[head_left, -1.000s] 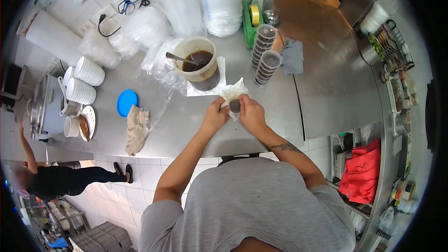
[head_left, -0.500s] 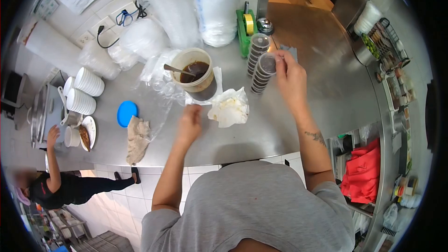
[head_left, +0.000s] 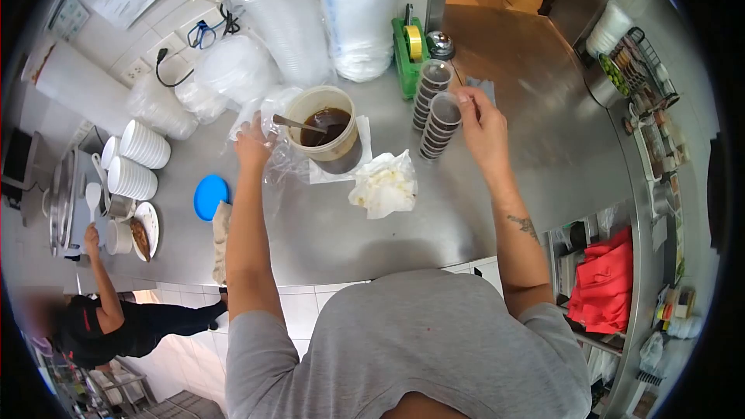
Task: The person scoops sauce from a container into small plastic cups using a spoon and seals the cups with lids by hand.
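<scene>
My left hand (head_left: 254,145) reaches into a clear plastic bag (head_left: 285,161) left of the sauce tub, fingers spread. Dark sauce fills part of the tub (head_left: 335,147), where a spoon (head_left: 299,122) leans on the rim. With fingertips pinched at its rim, my right hand (head_left: 483,120) holds the top of the nearer stack of lidded sauce cups (head_left: 439,132). A second cup stack (head_left: 431,89) stands just behind it. Between my hands a crumpled, stained paper towel (head_left: 385,185) lies on the steel counter.
A blue lid (head_left: 211,196) and a cloth (head_left: 221,242) lie left. White bowls (head_left: 132,178) and a plate (head_left: 147,225) stand farther left. A green tape dispenser (head_left: 405,58) and bell (head_left: 440,45) are at the back. A person (head_left: 105,314) at far left holds a white utensil (head_left: 93,198).
The small cup left my hands, and the paper towel was let go onto the counter. My right hand moved to the near stack; my left hand went left to the plastic bag.
</scene>
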### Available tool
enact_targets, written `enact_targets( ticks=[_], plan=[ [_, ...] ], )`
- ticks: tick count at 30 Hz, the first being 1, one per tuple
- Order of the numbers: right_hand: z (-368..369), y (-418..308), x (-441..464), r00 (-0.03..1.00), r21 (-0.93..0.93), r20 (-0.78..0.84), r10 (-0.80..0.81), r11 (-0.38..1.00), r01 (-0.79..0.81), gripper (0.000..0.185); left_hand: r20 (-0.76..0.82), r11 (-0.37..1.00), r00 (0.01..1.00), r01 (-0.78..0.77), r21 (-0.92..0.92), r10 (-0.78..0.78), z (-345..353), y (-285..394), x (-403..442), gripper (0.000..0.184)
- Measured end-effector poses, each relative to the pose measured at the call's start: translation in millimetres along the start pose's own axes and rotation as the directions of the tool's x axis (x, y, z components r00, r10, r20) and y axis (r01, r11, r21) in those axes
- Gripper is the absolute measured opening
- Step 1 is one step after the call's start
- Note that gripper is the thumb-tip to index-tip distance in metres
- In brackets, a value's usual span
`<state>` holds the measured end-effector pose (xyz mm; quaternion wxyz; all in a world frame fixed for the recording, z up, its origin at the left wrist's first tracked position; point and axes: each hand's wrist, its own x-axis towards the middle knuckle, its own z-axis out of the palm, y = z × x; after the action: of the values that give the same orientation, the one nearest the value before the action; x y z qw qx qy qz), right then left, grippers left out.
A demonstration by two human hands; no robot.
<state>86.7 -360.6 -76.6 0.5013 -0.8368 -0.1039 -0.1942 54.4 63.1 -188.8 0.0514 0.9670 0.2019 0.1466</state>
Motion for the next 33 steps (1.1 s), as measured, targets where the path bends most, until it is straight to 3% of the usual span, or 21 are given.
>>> enact_targets(
  ticks=[1, 4, 6, 8, 9, 14, 15, 18, 21, 23, 26, 27, 29, 31, 33],
  plan=[
    [-0.1, -4.0, -2.8, 0.999, -0.009, -0.034, 0.027, 1.000, -0.027, 0.015, 0.023, 0.999, 1.000, 0.008, 0.034, -0.009, 2.9, 0.5, 4.3, 0.066],
    [1.0, -9.4, -34.3, 0.961, 0.153, -0.262, -0.093, 0.979, 0.137, 0.009, 0.083, 0.989, 0.996, 0.031, 0.143, -0.043, 2.0, 1.4, 8.9, 0.065],
    [11.0, -12.4, -62.3, 0.964, 0.211, -0.086, -0.253, 0.941, 0.266, 0.006, 0.127, 0.975, 0.990, 0.036, 0.221, -0.065, -4.5, 5.6, 1.7, 0.066],
    [30.9, -18.1, -86.3, 0.916, 0.302, 0.356, -0.186, 0.950, 0.075, 0.006, 0.112, 0.978, 0.994, -0.018, 0.206, -0.006, -6.6, -5.7, -3.3, 0.062],
    [43.4, -16.2, -92.7, 0.867, 0.288, 0.459, -0.193, 0.956, 0.060, 0.007, 0.103, 0.979, 0.994, -0.047, 0.200, 0.027, -8.6, -11.5, -5.4, 0.059],
    [97.8, -6.9, -103.5, 0.668, 0.325, 0.703, -0.245, 0.946, 0.006, 0.016, 0.242, 0.989, 0.969, 0.082, -0.125, -0.050, -76.2, -10.1, -33.7, 0.049],
    [108.8, -7.7, -101.8, 0.679, 0.344, 0.688, -0.256, 0.939, 0.005, 0.020, 0.263, 0.980, 0.963, 0.109, -0.169, -0.062, -87.7, -4.5, -43.3, 0.047],
    [136.2, 0.5, -95.6, 0.690, 0.377, 0.662, -0.293, 0.926, 0.031, 0.033, 0.119, 0.951, 0.985, -0.081, -0.299, 0.122, -95.8, 0.2, -82.9, 0.053],
    [147.5, 4.7, -95.6, 0.645, 0.376, 0.689, -0.330, 0.924, 0.071, 0.044, 0.111, 0.898, 0.924, -0.320, -0.302, 0.367, -101.7, 27.6, -125.9, 0.057],
    [146.5, 1.8, -101.3, 0.617, 0.381, 0.719, -0.321, 0.924, 0.037, 0.049, 0.123, 0.857, 0.899, -0.350, -0.377, 0.421, -101.7, 46.1, -146.3, 0.060],
    [147.0, -4.8, -110.9, 0.539, 0.510, 0.666, -0.516, 0.842, 0.176, 0.057, 0.130, 0.784, 0.886, -0.316, -0.534, 0.446, -93.7, 60.1, -162.5, 0.060],
    [147.0, -3.6, -112.8, 0.523, 0.489, 0.717, -0.460, 0.868, 0.093, 0.059, 0.129, 0.754, 0.887, -0.291, -0.589, 0.444, -92.2, 60.7, -165.5, 0.059],
    [146.8, 0.7, -114.4, 0.469, 0.429, 0.811, -0.350, 0.900, -0.070, 0.062, 0.116, 0.770, 0.884, -0.322, -0.551, 0.453, -95.1, 54.0, -166.3, 0.057],
    [137.6, -0.9, -109.8, 0.497, 0.418, 0.799, -0.337, 0.907, -0.057, 0.063, 0.052, 0.787, 0.883, -0.386, -0.482, 0.466, -95.3, 40.0, -164.7, 0.057],
    [130.3, -3.3, -107.0, 0.503, 0.380, 0.811, -0.299, 0.923, -0.065, 0.063, -0.029, 0.875, 0.923, -0.374, -0.309, 0.384, -92.3, 22.9, -158.4, 0.055]
  ],
)
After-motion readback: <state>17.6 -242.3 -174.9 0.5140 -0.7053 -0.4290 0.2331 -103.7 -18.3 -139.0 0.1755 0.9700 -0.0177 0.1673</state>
